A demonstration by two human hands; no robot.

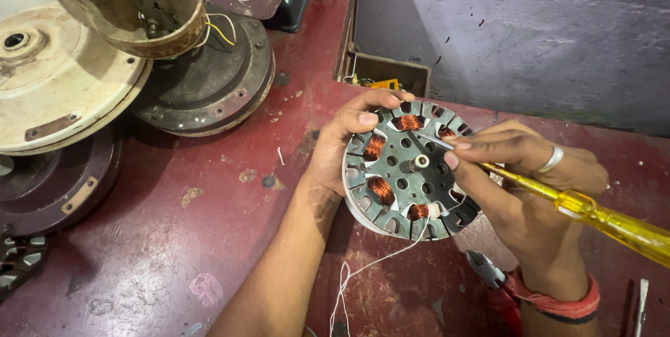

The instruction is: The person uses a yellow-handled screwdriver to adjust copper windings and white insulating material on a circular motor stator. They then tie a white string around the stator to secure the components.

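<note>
Your left hand (338,152) grips the stator (408,169); your right hand (537,183) pinches the yellow screwdriver (593,215). Four coils seated, remaining slots empty.

My right hand (530,169) hides the stator's (405,169) right edge and the screwdriver (600,215) tip; handle cut off at frame right. Pliers (488,271) mostly under my wrist. Fan cover (49,79) cropped left.

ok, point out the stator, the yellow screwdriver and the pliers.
stator (401,183): head view, grey plate beside the hub.
yellow screwdriver (614,224): head view, clear yellow handle.
pliers (483,268): head view, metal tip.
</note>
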